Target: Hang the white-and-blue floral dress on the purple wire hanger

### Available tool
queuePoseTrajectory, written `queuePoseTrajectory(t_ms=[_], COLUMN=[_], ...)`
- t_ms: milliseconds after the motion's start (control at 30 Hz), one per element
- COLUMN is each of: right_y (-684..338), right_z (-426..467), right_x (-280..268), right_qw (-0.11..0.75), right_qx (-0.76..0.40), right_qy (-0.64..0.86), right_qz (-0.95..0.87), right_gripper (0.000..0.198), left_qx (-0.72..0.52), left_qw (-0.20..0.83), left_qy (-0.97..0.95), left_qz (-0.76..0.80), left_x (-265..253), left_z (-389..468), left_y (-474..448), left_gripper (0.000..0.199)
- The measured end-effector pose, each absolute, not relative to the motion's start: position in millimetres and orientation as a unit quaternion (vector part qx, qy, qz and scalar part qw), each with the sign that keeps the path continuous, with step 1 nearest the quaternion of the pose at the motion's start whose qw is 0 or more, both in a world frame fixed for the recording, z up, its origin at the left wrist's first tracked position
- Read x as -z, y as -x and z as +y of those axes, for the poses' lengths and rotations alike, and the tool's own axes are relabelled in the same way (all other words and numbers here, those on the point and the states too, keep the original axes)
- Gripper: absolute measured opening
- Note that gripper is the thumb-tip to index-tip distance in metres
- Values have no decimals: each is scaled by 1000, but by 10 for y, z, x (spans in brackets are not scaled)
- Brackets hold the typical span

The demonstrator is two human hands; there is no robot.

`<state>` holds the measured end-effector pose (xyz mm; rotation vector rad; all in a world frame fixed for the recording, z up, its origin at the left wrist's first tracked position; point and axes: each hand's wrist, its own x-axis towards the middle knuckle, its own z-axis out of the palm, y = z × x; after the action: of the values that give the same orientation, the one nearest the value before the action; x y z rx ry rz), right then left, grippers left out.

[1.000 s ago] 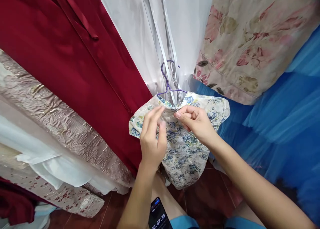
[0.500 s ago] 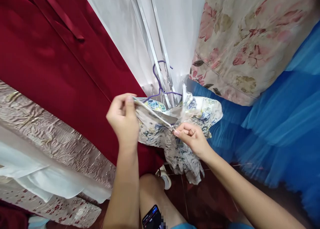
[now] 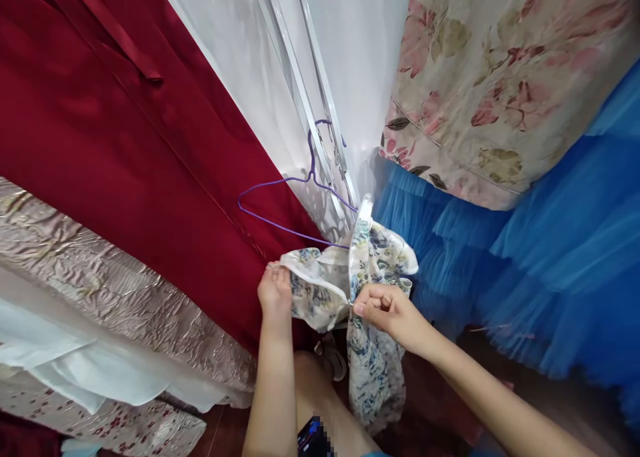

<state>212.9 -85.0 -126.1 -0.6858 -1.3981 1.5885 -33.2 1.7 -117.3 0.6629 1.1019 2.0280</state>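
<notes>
**Blue-floral garment (image 3: pixel 373 370) hung half off a purple hanger (image 3: pixel 270 182)**

The left hand (image 3: pixel 275 289) gripped the white edge of the garment's opening, out to the left below the hanger's bare arm. The right hand (image 3: pixel 393 314) pinched thumb and forefinger together at the foot of that opening, on what looked like a zip pull, too small to make out. The hanger's other end ran inside the garment; its hook stood at shiny white uprights (image 3: pixel 293 70). Red satin cloth (image 3: pixel 125 150) hung to the left, blue tulle (image 3: pixel 460 250) to the right.
</notes>
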Motion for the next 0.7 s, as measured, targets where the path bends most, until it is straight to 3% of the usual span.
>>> queuePoseTrajectory(t_ms=[133,300,367,500,700], right_y=[-2364,-2653,-2710,-2677,-2654], right_z=[-872,-1016,-1134,-1353,-1391], right_x=[1591,1736,1615,1294,1192], right_qw=[439,472,472,410,403], right_qx=[-626,-493,-472,-557,-679], right_qy=[323,424,415,307,281], right_qz=[-557,-595,-619,-653,-546], right_gripper=[37,44,50,42,21], left_qx=[-723,-558,-495,-433,-455], left_qw=[385,198,196,284,495], left_qy=[-343,-649,-720,-726,-625], left_qz=[460,478,445,454,396], left_x=[1317,1010,882,785,866], left_z=[-342,-946,-1099,-1188,-1155], left_y=[-83,-512,-688,-1023,-1119], left_gripper=[20,15,11,15,26])
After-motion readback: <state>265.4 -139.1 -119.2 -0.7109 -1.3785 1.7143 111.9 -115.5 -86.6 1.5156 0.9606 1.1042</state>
